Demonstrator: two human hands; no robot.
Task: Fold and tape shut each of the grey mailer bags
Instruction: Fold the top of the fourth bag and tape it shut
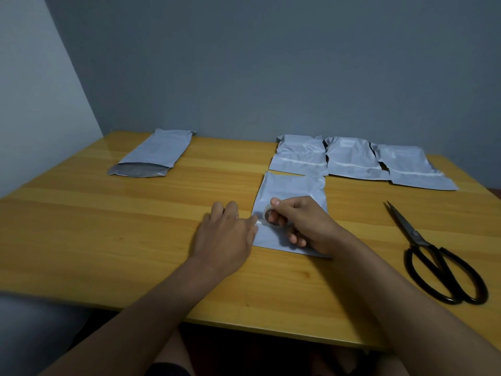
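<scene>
A folded grey mailer bag (291,189) lies flat on the wooden table (108,240) in front of me. My right hand (303,223) grips a small roll of clear tape (271,216) just above the bag's middle. My left hand (227,234) lies at the bag's left edge, its thumb pressing the loose tape end down onto the bag. Three folded bags with a tape strip across each sit in a row at the back right (298,158), (352,161), (412,169). One unfolded mailer bag (157,153) with its flap open lies at the back left.
Black scissors (433,256) lie shut on the table to the right of my right arm, blades pointing away. A grey wall stands behind the table's far edge. My legs show below the table's near edge.
</scene>
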